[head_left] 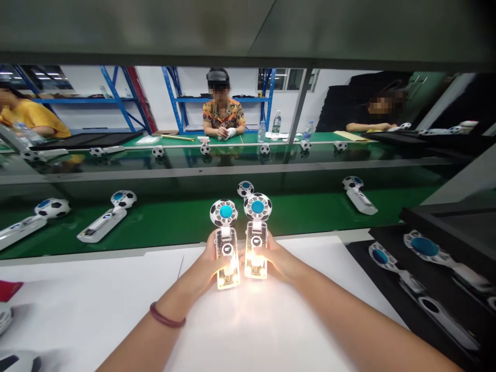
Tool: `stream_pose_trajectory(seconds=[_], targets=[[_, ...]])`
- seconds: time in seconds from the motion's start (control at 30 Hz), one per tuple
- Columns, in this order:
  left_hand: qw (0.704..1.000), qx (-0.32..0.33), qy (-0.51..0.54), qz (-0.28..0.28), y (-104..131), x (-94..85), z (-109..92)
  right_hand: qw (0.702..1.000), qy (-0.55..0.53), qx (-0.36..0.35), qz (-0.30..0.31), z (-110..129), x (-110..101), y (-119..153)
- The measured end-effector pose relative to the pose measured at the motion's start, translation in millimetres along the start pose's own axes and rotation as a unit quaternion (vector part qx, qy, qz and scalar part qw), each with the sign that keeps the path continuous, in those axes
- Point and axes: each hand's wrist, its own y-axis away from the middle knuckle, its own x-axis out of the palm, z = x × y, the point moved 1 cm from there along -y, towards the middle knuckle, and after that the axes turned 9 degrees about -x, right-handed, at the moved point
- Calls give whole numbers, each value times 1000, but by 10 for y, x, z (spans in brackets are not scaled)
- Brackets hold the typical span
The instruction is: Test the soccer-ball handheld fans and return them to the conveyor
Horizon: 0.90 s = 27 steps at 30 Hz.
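My left hand (210, 258) is closed around a handheld fan (226, 212) with a round soccer-ball head and a blue centre. My right hand (276, 256) grips a matching handheld fan (258, 207) close beside it. Both fans stand roughly upright over the white work surface (248, 330), heads pointing away from me. Their clear handles glow with warm light at the lower end, and each has a small lit round display. My thumbs lie on the fronts of the handles; the fingers behind are mostly hidden.
A green conveyor belt (174, 217) runs across, carrying more fans, such as one at left (103, 225) and one at right (361, 200). Black foam trays (391, 294) with fans lie at my right. Across the line sit several people, one in a patterned shirt (223, 116). A shelf (232, 31) hangs overhead.
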Motion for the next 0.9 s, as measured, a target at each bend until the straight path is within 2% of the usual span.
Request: stream_pose_trajectory(seconds=[0.53, 0.8, 0.9], targets=[[999, 5, 15, 32, -10, 9, 10, 999, -29, 33, 4, -35, -29, 4], [996, 27, -25, 82, -50, -98, 70, 1000, 3, 29, 2, -24, -43, 17], [996, 28, -24, 78, -45, -107, 75, 1000, 0, 27, 9, -26, -46, 19]])
